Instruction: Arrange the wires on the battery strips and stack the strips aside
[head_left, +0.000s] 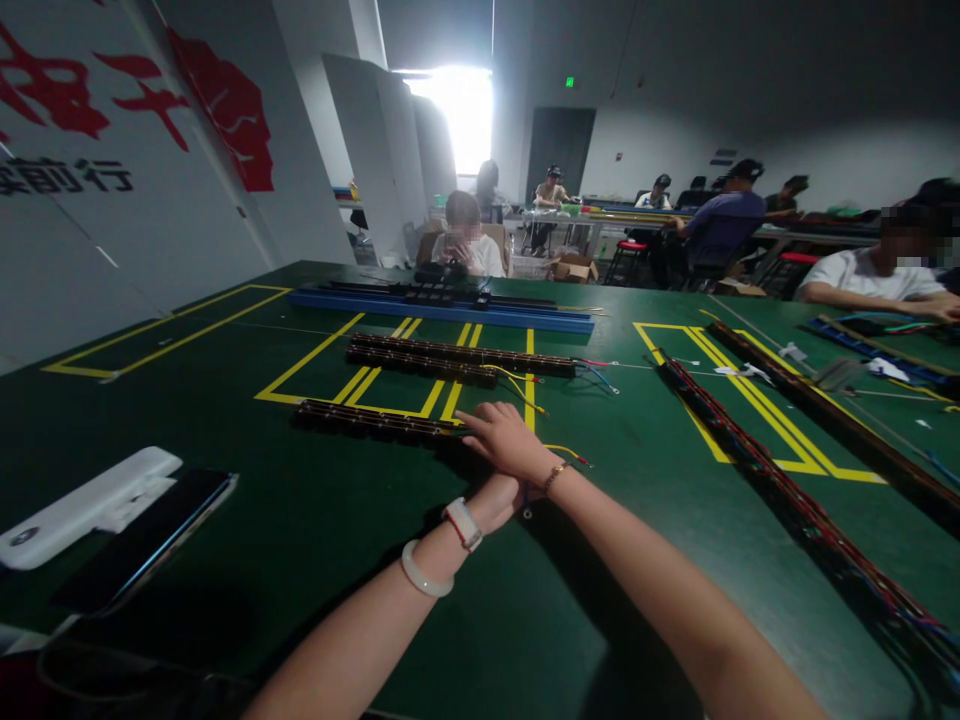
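My arms cross at the wrists over the near dark strip (367,418), which has lengthwise copper-coloured lines. My right hand (506,437) lies on top at the strip's right end, index finger and thumb stretched to the left, nothing visibly gripped. Below it is my left hand (499,500), with a watch (463,524) and a pale bangle (426,572) on the arm; its fingers are hidden. Past my right wrist, a yellow wire (568,453) ends in a red-sleeved lug. A ring terminal (527,513) shows beside the crossed wrists. Farther back lie two similar strips (465,355) with coloured wires.
A blue rail (450,308) lies across the green table's far side. At right are long wire bundles (795,490) inside yellow tape outlines (780,430). A phone (146,540) and a white device (90,505) rest at left. Several people sit beyond the table.
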